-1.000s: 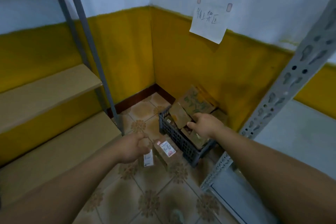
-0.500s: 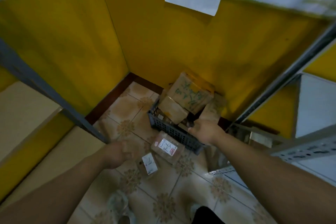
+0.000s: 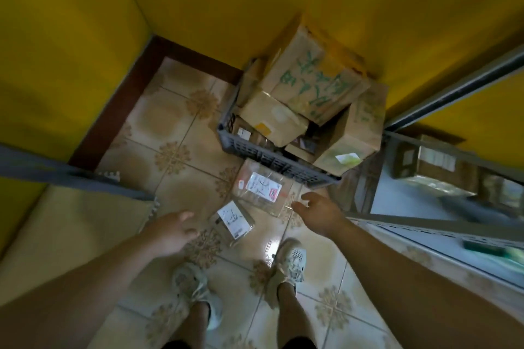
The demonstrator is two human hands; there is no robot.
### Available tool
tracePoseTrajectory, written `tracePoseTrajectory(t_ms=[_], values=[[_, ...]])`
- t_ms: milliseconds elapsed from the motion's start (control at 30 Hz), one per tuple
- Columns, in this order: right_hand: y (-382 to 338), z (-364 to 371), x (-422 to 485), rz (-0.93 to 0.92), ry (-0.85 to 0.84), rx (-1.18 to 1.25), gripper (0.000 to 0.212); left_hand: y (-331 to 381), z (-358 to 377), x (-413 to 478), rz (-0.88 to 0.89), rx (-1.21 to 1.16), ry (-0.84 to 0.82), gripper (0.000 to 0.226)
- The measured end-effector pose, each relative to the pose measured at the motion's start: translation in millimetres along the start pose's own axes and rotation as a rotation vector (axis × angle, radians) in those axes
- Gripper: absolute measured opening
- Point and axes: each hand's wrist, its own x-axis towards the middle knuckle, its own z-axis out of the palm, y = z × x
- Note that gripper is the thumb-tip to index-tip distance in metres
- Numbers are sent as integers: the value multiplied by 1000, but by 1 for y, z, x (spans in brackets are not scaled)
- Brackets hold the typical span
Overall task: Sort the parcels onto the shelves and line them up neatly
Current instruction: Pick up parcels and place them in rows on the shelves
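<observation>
Two small parcels lie on the tiled floor: a flat one with a white label (image 3: 262,188) against the crate, and a smaller labelled one (image 3: 234,221) nearer my feet. Behind them a grey plastic crate (image 3: 249,150) is heaped with cardboard boxes; the biggest box (image 3: 309,76) has green writing. My left hand (image 3: 170,231) hovers just left of the smaller parcel, fingers loose, holding nothing. My right hand (image 3: 319,211) hangs to the right of the flat parcel with fingers spread and empty.
A wooden shelf board (image 3: 65,224) with a grey metal post (image 3: 71,176) stands at the left. At the right a metal rack (image 3: 442,227) holds a box (image 3: 436,167) on its low shelf. Yellow walls close the corner. My two feet stand on the tiles below.
The view has tipped down toward the floor. My right hand has come off the crate and dropped beside the flat parcel. My left hand stays near the smaller parcel.
</observation>
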Motion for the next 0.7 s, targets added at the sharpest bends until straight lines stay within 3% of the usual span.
tracePoseTrajectory(t_ms=[133, 333, 467, 567, 700], values=[[21, 37, 75, 27, -53, -47, 52, -9, 41, 79, -53, -90, -44, 64], [45, 85, 188, -44, -143, -288, 56, -14, 96, 193, -130, -254, 62, 62], [49, 116, 261, -121, -66, -356, 58, -19, 139, 261, -200, -329, 75, 63], [49, 136, 303, -177, 7, -407, 58, -24, 162, 299, -172, -345, 80, 52], [56, 151, 342, -177, 81, -504, 81, -27, 175, 335, -198, -381, 138, 51]])
